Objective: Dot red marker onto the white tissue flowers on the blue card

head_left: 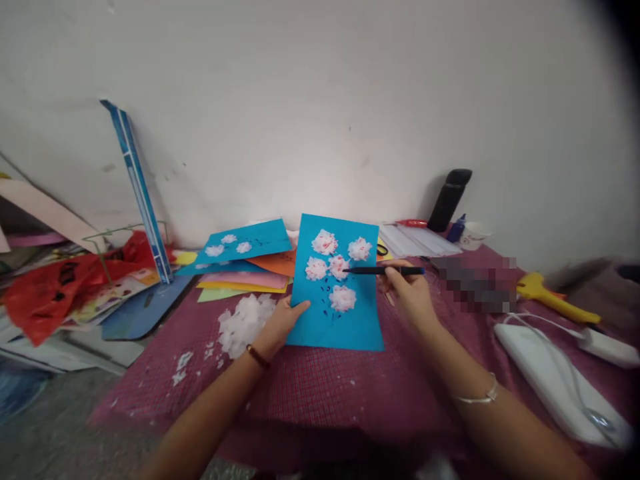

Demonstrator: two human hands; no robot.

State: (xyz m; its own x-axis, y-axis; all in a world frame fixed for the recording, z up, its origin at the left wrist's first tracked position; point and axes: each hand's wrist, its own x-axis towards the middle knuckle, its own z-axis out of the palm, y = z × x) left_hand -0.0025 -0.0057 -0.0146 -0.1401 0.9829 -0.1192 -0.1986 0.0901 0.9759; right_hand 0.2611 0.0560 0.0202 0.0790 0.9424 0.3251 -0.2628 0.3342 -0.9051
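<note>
A blue sheet of card is held up, tilted toward me, by my left hand, thumb on the front at its lower left edge. Several white paper flowers with reddish marks, such as the lower flower, sit on it, with dark blue leaf-like strokes below them. In my right hand is a black marker pen, lying level across the card. Its tip points left at the middle flower; whether it touches cannot be told. Left of the card, white paper pieces lie heaped beside my left wrist.
Another blue card with white flowers lies on coloured paper sheets. On the right are white sheets, a blue glue bottle, a paper cup, a black upright object, a yellow tool and a white power bank-like box.
</note>
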